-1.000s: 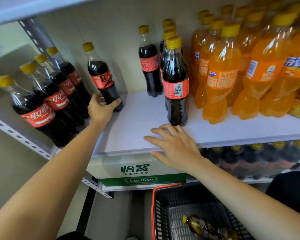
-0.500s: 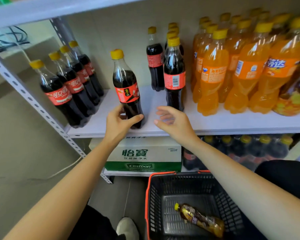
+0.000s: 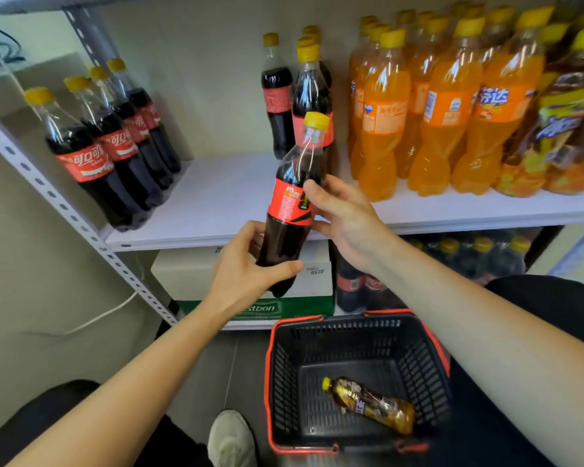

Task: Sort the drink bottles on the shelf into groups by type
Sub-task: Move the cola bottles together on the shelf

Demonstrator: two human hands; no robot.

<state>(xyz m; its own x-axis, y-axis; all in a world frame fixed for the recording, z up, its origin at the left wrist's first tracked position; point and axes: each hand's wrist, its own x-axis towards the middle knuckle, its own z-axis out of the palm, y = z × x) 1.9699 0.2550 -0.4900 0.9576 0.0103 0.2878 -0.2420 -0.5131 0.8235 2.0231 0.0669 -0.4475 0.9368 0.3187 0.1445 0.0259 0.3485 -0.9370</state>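
Cola bottle [image 3: 289, 205], dark, red-labelled, yellow-capped, tilted

One wide-angle view, worn on the head, looking forward and steeply down. Facing the white shelf [image 3: 223, 197] nearly square-on and close in, with lens bulge leaning the bottle rows [image 3: 435, 106] outward at both edges. Peering along both forearms [image 3: 142, 372] to the left hand [image 3: 246, 271] and right hand [image 3: 348, 224] around a cola bottle [image 3: 289, 210] at centre frame. Dropping almost straight down at the bottom onto the black basket [image 3: 351, 335], a shoe [image 3: 231, 436] and the floor [image 3: 246, 372].
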